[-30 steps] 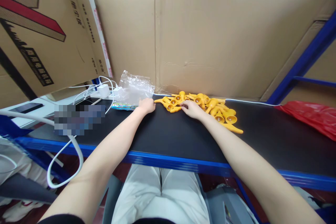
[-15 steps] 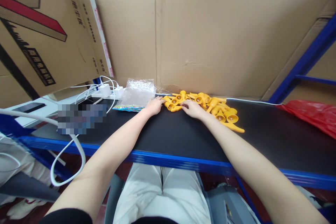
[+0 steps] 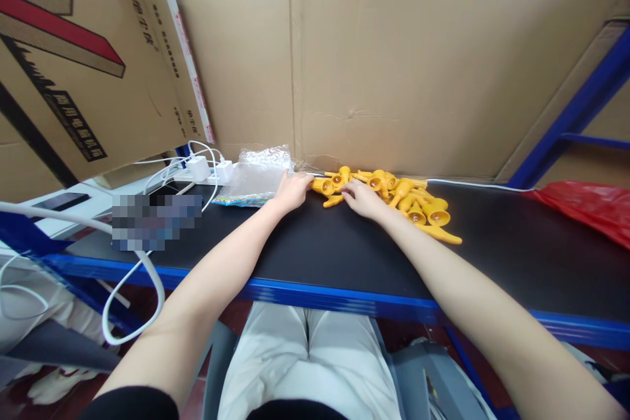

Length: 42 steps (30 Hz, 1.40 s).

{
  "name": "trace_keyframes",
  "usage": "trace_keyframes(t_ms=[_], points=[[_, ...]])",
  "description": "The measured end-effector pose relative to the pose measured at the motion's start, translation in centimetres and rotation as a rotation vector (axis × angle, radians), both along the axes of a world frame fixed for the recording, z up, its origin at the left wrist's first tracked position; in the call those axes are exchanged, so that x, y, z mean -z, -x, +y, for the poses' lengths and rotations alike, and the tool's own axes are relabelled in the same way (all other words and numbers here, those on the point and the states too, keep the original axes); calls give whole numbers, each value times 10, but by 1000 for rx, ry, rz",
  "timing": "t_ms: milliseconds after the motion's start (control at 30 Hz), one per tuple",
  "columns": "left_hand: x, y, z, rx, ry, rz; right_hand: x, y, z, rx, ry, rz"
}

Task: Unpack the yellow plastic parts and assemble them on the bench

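Yellow plastic pipe-shaped pieces (image 3: 404, 191), with round cup-like bowls and curved stems, lie heaped on the black shelf top (image 3: 339, 249). At the heap's left end, my left hand (image 3: 294, 190) has its fingers closed at the end of one yellow pipe; the grip is partly hidden. Facing it, my right hand (image 3: 363, 199) rests low by the pieces with fingers curled in and fingertips together. What they hold, if anything, is too small to make out. A curved yellow stem (image 3: 333, 201) lies between the two hands.
Behind my left hand lies a clear plastic bag (image 3: 253, 180) with a colourful edge. White chargers (image 3: 198, 168) and cables are at the left. A red plastic bag (image 3: 585, 207) lies at the right. A cardboard sheet (image 3: 394, 72) stands behind; a blue rail (image 3: 335, 298) edges the front.
My left hand has turned and its fingers have drawn together at the heap's left end. The yellow pieces there have shifted. My right hand has barely moved.
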<state>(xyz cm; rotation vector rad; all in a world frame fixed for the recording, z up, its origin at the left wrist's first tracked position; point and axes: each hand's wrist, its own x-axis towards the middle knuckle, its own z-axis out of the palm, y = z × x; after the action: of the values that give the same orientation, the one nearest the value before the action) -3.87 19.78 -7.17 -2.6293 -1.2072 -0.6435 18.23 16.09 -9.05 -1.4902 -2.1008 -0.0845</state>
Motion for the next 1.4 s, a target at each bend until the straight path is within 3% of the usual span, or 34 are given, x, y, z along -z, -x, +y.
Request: trace_keyframes(t_ms=[200,367,567,733,1033,1233,1400], points=[[-8,-5,-9,25,-12,-10,-9,12,-8,-43,-94,250],[-12,-6,-16,79,-177,54,-16,23,-18,-127,-59,411],[-20,-7,-23,139,-356,32,-17,24,-20,-55,-74,372],[-22,-5,-21,146,-374,34,-18,19,-17,-61,-73,305],[-18,-5,-17,171,-399,29,-19,9,-15,-195,-262,118],[-14,-6,-13,189,-444,-31,-19,11,-17,-145,-371,33],[-12,-5,-11,201,-460,-30,-16,14,-18,-97,-374,-3]])
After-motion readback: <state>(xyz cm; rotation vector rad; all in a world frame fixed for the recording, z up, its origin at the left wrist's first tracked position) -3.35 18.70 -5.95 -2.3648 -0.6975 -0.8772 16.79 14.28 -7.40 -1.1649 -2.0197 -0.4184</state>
